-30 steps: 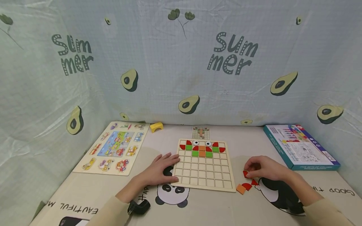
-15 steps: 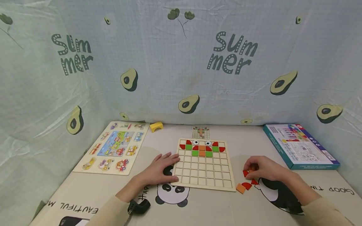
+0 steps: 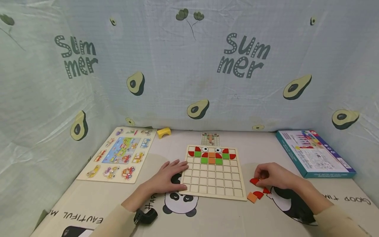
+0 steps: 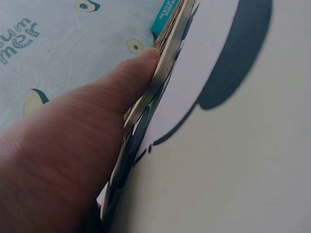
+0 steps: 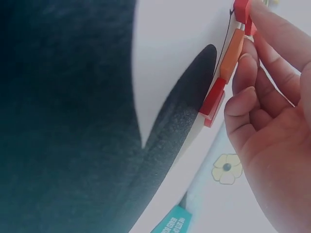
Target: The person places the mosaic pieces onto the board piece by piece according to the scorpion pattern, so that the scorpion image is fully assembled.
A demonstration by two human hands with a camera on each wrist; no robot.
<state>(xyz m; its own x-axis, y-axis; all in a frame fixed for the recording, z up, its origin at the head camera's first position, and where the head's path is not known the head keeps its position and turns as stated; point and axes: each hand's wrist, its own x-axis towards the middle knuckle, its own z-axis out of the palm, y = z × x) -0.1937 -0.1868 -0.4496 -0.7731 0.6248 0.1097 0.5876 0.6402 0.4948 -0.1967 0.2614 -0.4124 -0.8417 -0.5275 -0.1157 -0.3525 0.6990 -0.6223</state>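
A wooden grid board (image 3: 211, 183) lies in the middle of the table, its upper rows bearing red, green and orange tiles and two eye tiles. My left hand (image 3: 166, 177) rests along the board's left edge with fingers spread; in the left wrist view its thumb (image 4: 141, 68) presses on the rim. To the right of the board, my right hand (image 3: 275, 176) pinches a red rounded tile (image 3: 253, 181) between thumb and fingertips, low over the table. Just below lie an orange square tile (image 3: 252, 197), a red quarter-round tile (image 3: 259, 195) and a red triangular tile (image 3: 266, 191).
A small pattern card (image 3: 210, 139) lies behind the board. At left is a vehicle picture puzzle (image 3: 118, 156), with a yellow arch block (image 3: 164, 133) beside it. A flat teal-sided box (image 3: 315, 154) lies at right. A printed curtain (image 3: 165, 59) closes off the back.
The red tile at my right fingertips has turned and now sticks out further to the left. The right hand has shifted very slightly; the left hand stays put.
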